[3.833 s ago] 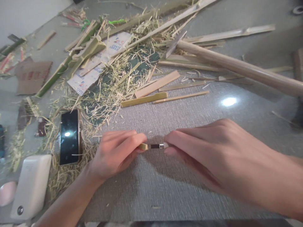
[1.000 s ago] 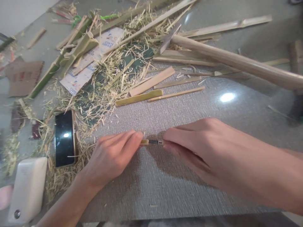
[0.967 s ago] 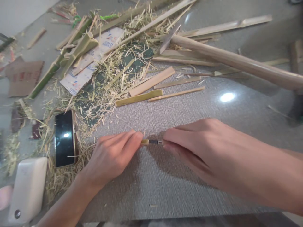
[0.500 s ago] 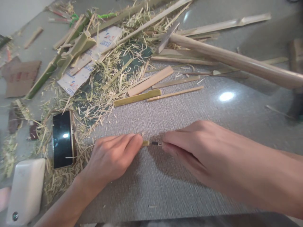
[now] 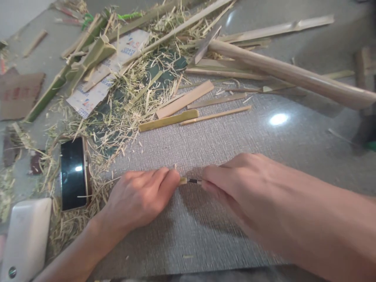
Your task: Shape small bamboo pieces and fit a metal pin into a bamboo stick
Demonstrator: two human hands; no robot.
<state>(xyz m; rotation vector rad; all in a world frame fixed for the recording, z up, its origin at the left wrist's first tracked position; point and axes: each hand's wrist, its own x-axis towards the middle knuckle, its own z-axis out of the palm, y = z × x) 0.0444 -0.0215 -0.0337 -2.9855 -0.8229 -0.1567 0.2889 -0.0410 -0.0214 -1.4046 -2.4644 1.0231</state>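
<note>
My left hand (image 5: 147,194) is closed on a short bamboo piece (image 5: 183,181), whose yellow-green end pokes out past the fingertips. Opposite it, my right hand (image 5: 235,188) pinches what looks like a slim craft knife (image 5: 193,181); just a dark blade and a bit of bright metal show, the handle being hidden in the fingers. The blade's tip points at the bamboo end, and whether they touch I cannot tell. Both hands are low over the grey textured tabletop (image 5: 182,239). Beyond them lie a yellow-green bamboo strip (image 5: 169,120) and a thin bamboo stick (image 5: 217,114).
A hammer-like tool with a long wooden handle (image 5: 282,72) lies at the upper right. Curly bamboo shavings (image 5: 135,102) cover the left and back. A dark-screened phone (image 5: 73,176) and a silver-white device (image 5: 28,239) lie left, with split bamboo (image 5: 88,66) behind.
The view has shifted slightly, so the table things appear a little further left. My hands keep their grips, and the bamboo end and blade have moved slightly right in view.
</note>
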